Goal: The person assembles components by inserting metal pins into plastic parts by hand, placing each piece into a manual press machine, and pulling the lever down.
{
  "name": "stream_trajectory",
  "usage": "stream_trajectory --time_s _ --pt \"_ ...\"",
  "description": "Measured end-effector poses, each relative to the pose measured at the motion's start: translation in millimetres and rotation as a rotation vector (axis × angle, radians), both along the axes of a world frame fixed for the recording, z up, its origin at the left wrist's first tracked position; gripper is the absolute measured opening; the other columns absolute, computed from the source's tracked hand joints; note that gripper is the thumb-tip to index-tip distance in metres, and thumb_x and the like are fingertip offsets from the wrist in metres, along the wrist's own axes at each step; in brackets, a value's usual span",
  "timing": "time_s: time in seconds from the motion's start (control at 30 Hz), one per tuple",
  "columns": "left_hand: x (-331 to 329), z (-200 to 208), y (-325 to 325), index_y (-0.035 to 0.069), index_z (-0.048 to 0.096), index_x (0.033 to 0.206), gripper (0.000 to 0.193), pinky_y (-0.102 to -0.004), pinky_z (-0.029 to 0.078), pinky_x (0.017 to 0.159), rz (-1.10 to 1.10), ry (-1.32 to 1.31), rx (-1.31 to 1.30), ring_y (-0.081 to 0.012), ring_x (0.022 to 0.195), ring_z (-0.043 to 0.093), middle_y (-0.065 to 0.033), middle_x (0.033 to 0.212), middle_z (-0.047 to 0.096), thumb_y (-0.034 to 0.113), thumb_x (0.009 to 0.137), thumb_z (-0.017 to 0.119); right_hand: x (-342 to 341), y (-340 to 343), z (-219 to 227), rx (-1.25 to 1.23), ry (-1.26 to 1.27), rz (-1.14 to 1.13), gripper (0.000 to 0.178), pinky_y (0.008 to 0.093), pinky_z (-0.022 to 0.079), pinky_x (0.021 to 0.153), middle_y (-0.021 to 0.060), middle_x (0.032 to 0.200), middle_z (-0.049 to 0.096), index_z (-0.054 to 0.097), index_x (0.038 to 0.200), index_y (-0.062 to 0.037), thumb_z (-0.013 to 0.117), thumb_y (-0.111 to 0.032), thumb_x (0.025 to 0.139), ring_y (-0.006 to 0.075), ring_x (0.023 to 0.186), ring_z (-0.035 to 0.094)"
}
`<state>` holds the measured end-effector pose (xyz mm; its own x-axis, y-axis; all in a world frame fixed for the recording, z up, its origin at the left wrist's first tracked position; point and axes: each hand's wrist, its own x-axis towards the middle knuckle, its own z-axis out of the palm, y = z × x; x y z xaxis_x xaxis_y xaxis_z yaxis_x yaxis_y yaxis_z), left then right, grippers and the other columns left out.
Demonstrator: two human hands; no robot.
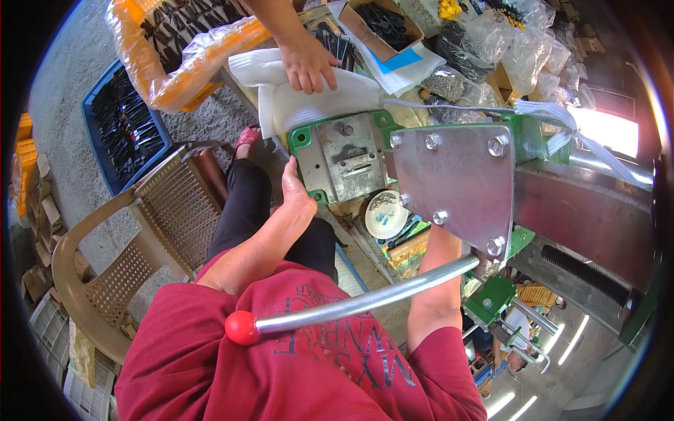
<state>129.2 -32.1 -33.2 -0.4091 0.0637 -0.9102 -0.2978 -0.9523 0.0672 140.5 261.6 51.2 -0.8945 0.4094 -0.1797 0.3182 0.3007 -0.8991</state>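
Observation:
A hand press with a green base (317, 195) and a bare steel bed (351, 158) stands before me. My left hand (298, 191) is at the left edge of this base, thumb upward along it; the other fingers are hidden. A bolted steel plate (456, 175) covers my right hand, and only the forearm shows below it. The press's curved metal lever (365, 298) crosses over my shirt, ending in a red ball knob (242, 328). Neither hand is on the knob.
A co-worker's hand (309, 69) rests on white foam sheeting (319, 102) beyond the press. Near it are an open cardboard box (414, 43) of black parts and plastic bags (484, 42). A white bowl (385, 214) sits below the plate. Left are a chair (175, 210) and blue crate (91, 116).

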Motion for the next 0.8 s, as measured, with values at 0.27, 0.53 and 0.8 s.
stream_trajectory --time_s 0.27,0.53,0.8 --pt "4 -9 3 0.014 0.057 0.090 0.037 -0.0390 0.038 0.077 0.019 -0.009 -0.009 -0.0228 0.086 0.050 -0.0046 0.093 0.057 0.045 0.076 0.042 -9 -1 -5 0.009 -0.032 0.025 0.037 0.0287 0.036 0.081 0.0135 0.103 0.047 0.040 0.109 0.0029 0.050 -0.008 0.075 0.0225 0.093 0.046" --pt "-1 -11 8 0.014 0.056 0.091 0.037 -0.0401 0.037 0.079 0.060 -0.001 -0.030 -0.0231 0.089 0.049 -0.0045 0.093 0.056 0.044 0.076 0.042 -20 6 -5 0.027 -0.061 0.043 0.038 0.0290 0.036 0.082 0.0143 0.105 0.046 0.039 0.110 0.0032 0.049 -0.009 0.075 0.0233 0.094 0.045" --pt "-5 5 16 0.014 0.055 0.096 0.040 -0.0399 0.035 0.082 0.101 -0.046 -0.050 -0.0226 0.091 0.048 -0.0045 0.097 0.055 0.046 0.076 0.042 -36 6 -13 0.022 -0.097 0.082 0.039 0.0293 0.035 0.082 0.0151 0.106 0.045 0.038 0.111 0.0034 0.049 -0.009 0.076 0.0242 0.095 0.045"
